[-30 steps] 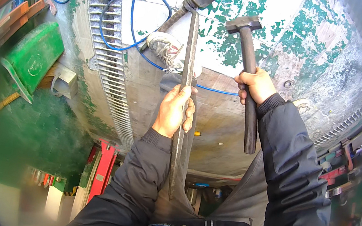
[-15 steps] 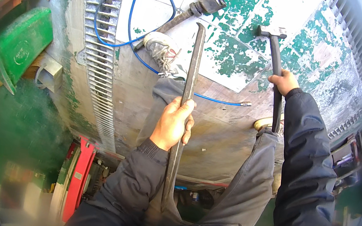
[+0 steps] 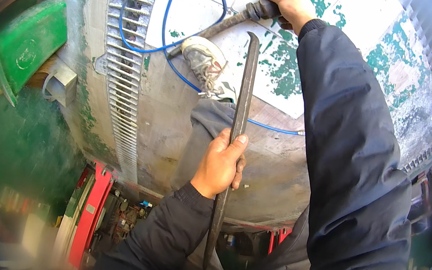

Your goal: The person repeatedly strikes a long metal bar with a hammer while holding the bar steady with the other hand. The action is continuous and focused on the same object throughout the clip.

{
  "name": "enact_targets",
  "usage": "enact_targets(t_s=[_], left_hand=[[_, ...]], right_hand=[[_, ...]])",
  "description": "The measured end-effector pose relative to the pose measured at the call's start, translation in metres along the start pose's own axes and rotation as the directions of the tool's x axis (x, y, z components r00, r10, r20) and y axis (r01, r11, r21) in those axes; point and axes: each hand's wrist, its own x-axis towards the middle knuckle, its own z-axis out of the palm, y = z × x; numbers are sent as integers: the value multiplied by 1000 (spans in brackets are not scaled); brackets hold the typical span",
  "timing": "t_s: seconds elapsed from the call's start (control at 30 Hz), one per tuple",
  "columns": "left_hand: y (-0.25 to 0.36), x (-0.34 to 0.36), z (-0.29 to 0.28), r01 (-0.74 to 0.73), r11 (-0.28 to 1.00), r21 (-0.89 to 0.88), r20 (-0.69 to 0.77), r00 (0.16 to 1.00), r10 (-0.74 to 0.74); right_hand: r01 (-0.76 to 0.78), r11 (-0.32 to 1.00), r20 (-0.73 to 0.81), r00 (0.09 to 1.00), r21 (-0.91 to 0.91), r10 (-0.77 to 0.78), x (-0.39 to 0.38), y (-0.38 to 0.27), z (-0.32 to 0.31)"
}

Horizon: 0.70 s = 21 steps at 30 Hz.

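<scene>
My left hand [image 3: 221, 162] is wrapped round a long dark pry bar [image 3: 246, 82]. The bar stands nearly upright in the view, its hooked tip at the top. Stretched far forward, my right hand [image 3: 294, 10] closes on the thick dark end of a long metal shaft [image 3: 225, 25]. That shaft lies slanted on the floor, its lower part running behind my shoe [image 3: 203, 60]. The hammer is not visible now; my right sleeve [image 3: 354, 119] covers much of that side.
A blue hose [image 3: 167, 16] loops over the floor and passes by my shoe. To the left run a slotted metal grate [image 3: 121, 81] and a green bin-like container [image 3: 26, 46]. A red metal part [image 3: 91, 211] stands at the lower left. Another grate [image 3: 425, 47] edges the right.
My right hand has left the hammer and moved forward and left to the shaft's thick end, taking hold of it. The pry bar and left hand appear slightly lower and further right.
</scene>
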Motion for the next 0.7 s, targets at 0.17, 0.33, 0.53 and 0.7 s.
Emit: enact_targets(t_s=[0.17, 0.33, 0.53, 0.7], left_hand=[[-13, -2, 10, -12, 997, 71, -12, 1000, 13], [-24, 2, 30, -6, 998, 65, -25, 1000, 8], [-34, 7, 77, 21, 985, 171, -57, 998, -11], [-42, 8, 119, 47, 947, 318, -25, 999, -41]], right_hand=[[-71, 935, 35, 997, 348, 63, -34, 83, -25], [-134, 663, 45, 988, 737, 149, -102, 215, -53], [77, 628, -64, 997, 775, -44, -126, 297, -86], [160, 854, -100, 987, 495, -127, -127, 288, -113]])
